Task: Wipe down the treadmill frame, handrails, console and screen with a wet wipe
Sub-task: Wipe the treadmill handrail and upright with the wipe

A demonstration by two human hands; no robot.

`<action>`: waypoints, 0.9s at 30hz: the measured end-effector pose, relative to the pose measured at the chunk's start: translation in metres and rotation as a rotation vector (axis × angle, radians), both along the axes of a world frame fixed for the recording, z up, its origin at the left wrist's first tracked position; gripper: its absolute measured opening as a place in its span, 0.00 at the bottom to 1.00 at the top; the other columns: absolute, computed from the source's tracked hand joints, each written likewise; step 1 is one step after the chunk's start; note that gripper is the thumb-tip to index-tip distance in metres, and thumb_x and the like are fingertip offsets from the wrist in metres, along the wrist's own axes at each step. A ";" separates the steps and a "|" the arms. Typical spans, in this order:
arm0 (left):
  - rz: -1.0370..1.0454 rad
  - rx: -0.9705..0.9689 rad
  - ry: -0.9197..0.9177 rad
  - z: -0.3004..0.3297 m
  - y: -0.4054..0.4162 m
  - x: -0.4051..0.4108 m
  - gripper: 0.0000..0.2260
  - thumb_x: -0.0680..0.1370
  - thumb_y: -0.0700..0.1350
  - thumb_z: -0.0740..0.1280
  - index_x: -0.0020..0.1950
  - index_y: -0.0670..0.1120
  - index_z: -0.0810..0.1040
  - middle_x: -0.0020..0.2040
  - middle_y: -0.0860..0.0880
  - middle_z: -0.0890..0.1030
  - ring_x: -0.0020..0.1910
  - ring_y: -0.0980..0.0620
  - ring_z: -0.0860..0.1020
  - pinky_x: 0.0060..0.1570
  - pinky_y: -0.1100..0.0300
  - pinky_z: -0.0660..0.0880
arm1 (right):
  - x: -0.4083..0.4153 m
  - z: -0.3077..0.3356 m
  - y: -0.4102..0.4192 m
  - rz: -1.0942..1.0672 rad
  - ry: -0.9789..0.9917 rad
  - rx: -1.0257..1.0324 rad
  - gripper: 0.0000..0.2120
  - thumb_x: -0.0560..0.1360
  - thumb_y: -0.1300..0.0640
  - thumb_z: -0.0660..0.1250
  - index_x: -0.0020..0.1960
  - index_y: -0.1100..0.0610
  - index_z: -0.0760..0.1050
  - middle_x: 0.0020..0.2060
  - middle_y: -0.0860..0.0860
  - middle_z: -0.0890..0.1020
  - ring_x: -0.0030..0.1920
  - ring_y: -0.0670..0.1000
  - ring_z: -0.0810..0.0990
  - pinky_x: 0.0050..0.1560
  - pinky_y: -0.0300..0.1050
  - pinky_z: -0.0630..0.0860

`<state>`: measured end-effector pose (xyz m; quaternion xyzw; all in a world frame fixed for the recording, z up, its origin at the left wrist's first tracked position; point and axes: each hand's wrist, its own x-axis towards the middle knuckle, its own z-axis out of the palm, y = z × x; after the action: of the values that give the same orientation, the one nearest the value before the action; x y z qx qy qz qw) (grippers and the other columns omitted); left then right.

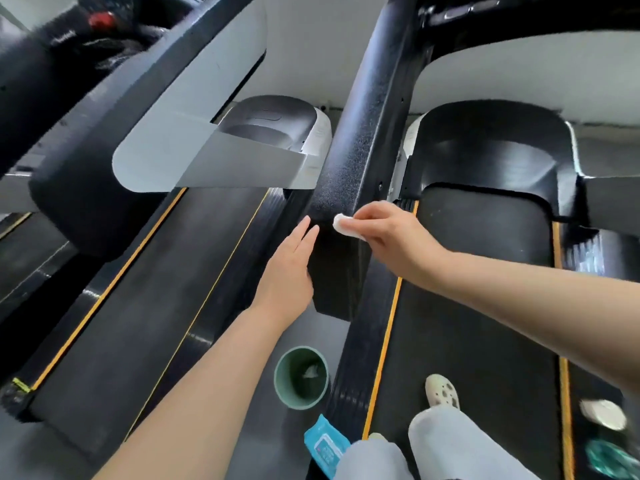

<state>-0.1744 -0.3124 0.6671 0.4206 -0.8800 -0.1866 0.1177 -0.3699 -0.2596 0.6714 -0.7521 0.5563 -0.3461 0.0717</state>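
While flat against the frame post (349,161): left hand (291,268), fingers straight.
Right hand (388,233): pinches wet wipe (341,224) on post.

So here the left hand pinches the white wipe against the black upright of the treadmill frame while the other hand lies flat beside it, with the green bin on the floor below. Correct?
Not quite: the head view shows the right hand pinching the white wipe against the black upright. The left hand is the one lying flat beside it. The green bin does stand on the floor below.
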 end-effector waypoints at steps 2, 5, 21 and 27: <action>0.036 0.042 0.034 0.001 0.001 0.000 0.31 0.75 0.28 0.60 0.76 0.45 0.58 0.77 0.50 0.54 0.75 0.52 0.56 0.69 0.68 0.49 | -0.011 0.021 -0.023 0.072 0.227 -0.070 0.23 0.65 0.79 0.69 0.56 0.62 0.80 0.43 0.60 0.80 0.40 0.60 0.78 0.41 0.47 0.78; 0.123 0.120 0.110 -0.007 0.006 0.000 0.31 0.76 0.30 0.60 0.76 0.47 0.58 0.77 0.53 0.53 0.75 0.53 0.56 0.71 0.63 0.55 | -0.014 0.033 -0.046 0.223 0.512 -0.120 0.21 0.67 0.76 0.61 0.57 0.65 0.79 0.46 0.61 0.80 0.44 0.60 0.77 0.39 0.48 0.80; 0.560 0.252 0.344 -0.049 0.066 -0.042 0.33 0.77 0.28 0.56 0.77 0.50 0.53 0.78 0.52 0.49 0.76 0.52 0.52 0.72 0.59 0.56 | -0.009 -0.033 -0.046 0.732 1.303 -0.412 0.27 0.76 0.63 0.43 0.61 0.60 0.78 0.58 0.54 0.80 0.62 0.56 0.76 0.69 0.53 0.60; 0.741 0.278 0.373 -0.059 0.067 -0.045 0.32 0.78 0.29 0.57 0.77 0.50 0.53 0.78 0.54 0.50 0.75 0.55 0.53 0.67 0.67 0.52 | -0.011 -0.015 -0.046 0.584 1.287 -0.376 0.34 0.79 0.62 0.33 0.61 0.59 0.78 0.59 0.53 0.80 0.60 0.56 0.78 0.64 0.50 0.66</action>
<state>-0.2198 -0.2449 0.6081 0.6788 -0.5999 -0.3212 0.2761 -0.3811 -0.3058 0.6561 -0.9238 0.1964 0.1080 -0.3103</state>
